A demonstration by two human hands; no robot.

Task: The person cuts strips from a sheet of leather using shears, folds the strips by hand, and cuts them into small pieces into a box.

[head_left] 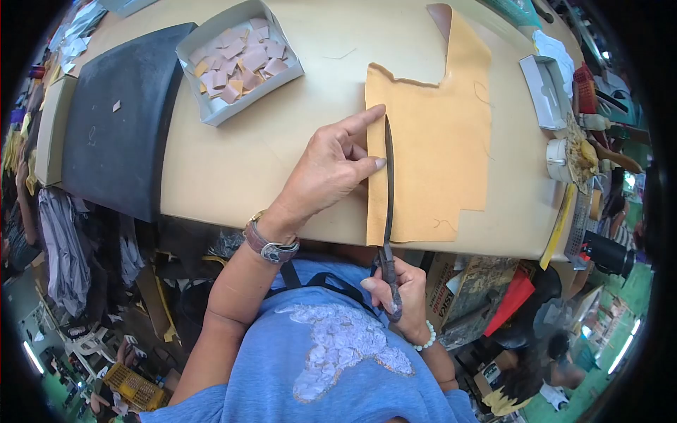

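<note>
With spread fingers, our left hand [321, 166] steadies the yellow leather-like sheet [437, 141] at one o'clock against the scissors [390, 183] our right hand [409, 290] grips.

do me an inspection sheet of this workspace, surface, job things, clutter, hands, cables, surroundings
surface: cream tabletop, a thin thread or mark near its far side
job's things: orange sheet lying flat apart from a folded-over far corner; black scissors along its left edge
clutter: open box of small squares, dark panel with one loose piece; at right, small white box, round white container
hands: left hand on the sheet beside the blades; right hand on the scissor handles
cables: nothing seen
surroundings: grey fabric hanging at left, yellow crate below
</note>
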